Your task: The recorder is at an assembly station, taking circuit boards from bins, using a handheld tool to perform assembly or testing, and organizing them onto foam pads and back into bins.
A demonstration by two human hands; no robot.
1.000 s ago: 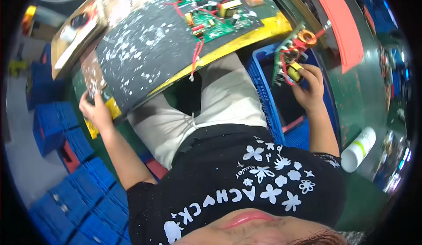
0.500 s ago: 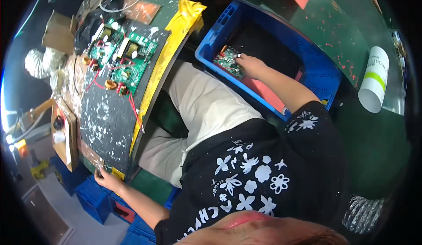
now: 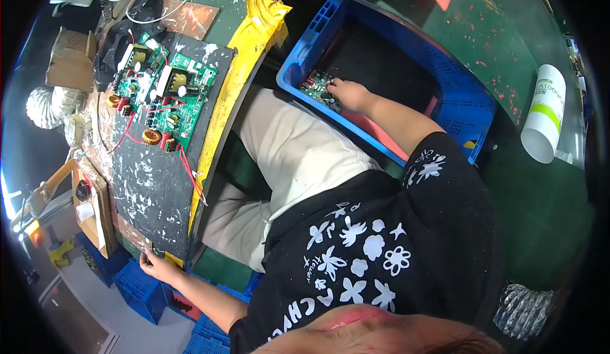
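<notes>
Inside the blue crate (image 3: 293, 62), at its near left corner, lies a green circuit board (image 3: 316, 87) crowded with parts. My right hand (image 3: 351, 95) reaches in over the crate's side with its fingers closed on the board's right edge. Two more green circuit boards, a front one (image 3: 196, 93) and one behind it (image 3: 130, 78), sit side by side on the dark worktop (image 3: 149, 186); red wires trail from them. At the worktop's lower corner, my left hand (image 3: 159, 269) rests with bent fingers slightly apart, and nothing shows in it.
Yellow tape (image 3: 219, 122) covers the worktop's edge beside my legs. Left of it stand a small cardboard tray (image 3: 95, 211) and a silver duct (image 3: 46, 107). A white roll (image 3: 544, 114) lies at the right. More blue crates (image 3: 141, 290) stand below the bench.
My right hand and the board it grips have shifted slightly left within the crate. The whole view has tilted a little. My left hand stays by the worktop corner.
</notes>
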